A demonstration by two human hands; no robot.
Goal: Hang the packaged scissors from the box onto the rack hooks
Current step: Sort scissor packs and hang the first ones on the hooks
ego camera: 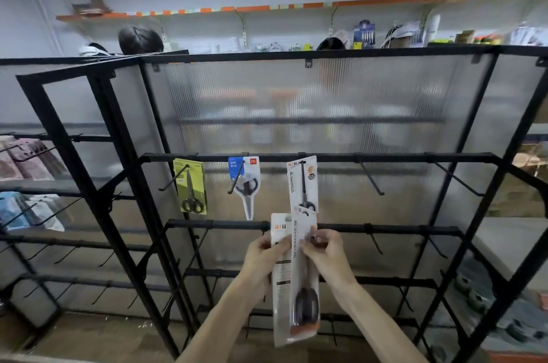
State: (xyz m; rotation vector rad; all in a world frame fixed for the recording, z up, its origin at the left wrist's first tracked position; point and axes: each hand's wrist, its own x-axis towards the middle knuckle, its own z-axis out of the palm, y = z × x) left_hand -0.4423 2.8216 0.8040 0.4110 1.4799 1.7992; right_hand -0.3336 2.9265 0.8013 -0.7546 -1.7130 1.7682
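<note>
A black wire rack with a ribbed translucent back panel stands in front of me. Three scissor packs hang from hooks on its upper bar: a yellow-green pack, a blue-topped pack and a long white pack. Below them I hold up two more long white packs, one behind the other. My left hand grips the rear pack at its left edge. My right hand pinches the front pack near its top. The box is out of view.
Two empty hooks stick out to the right on the upper bar, with more empty hooks on the lower bars. A second rack at the left holds packaged goods. A person's head shows behind the rack top, below wall shelves.
</note>
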